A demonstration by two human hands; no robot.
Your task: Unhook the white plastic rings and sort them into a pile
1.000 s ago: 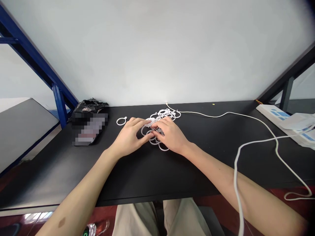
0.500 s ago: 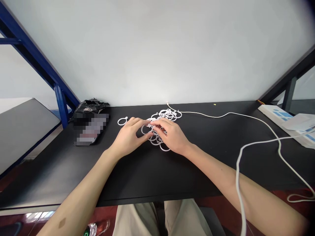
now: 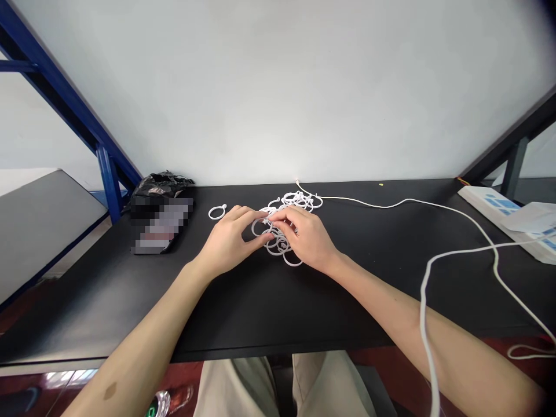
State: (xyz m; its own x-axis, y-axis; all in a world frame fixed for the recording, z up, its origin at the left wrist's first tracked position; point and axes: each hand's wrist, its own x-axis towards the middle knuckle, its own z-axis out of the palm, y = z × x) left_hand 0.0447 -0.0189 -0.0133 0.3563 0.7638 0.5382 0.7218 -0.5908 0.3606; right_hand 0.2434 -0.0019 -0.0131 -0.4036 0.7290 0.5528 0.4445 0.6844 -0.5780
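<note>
Several white plastic rings with small round knobs lie in a tangled pile (image 3: 299,198) near the back middle of the black table. At the front of this pile, my left hand (image 3: 228,240) pinches the side of a white ring (image 3: 253,228) between thumb and fingers. From the other side my right hand (image 3: 309,238) closes its thumb and forefinger on the same ring, the fingertips of both hands almost touching. My fingers partly cover the ring and the rings beneath. A single loose white ring (image 3: 216,213) lies apart, left of the pile.
A black plastic bag (image 3: 160,185) and a blurred dark flat item (image 3: 158,231) lie at the left. A white cable (image 3: 408,200) crosses the table and loops over my right forearm. At the right sits a white-and-blue box (image 3: 490,200). Blue frame bars (image 3: 108,179) rise at the left.
The camera view has shifted very slightly. Both hands stay at the same ring, with only a tiny movement of the fingers.
</note>
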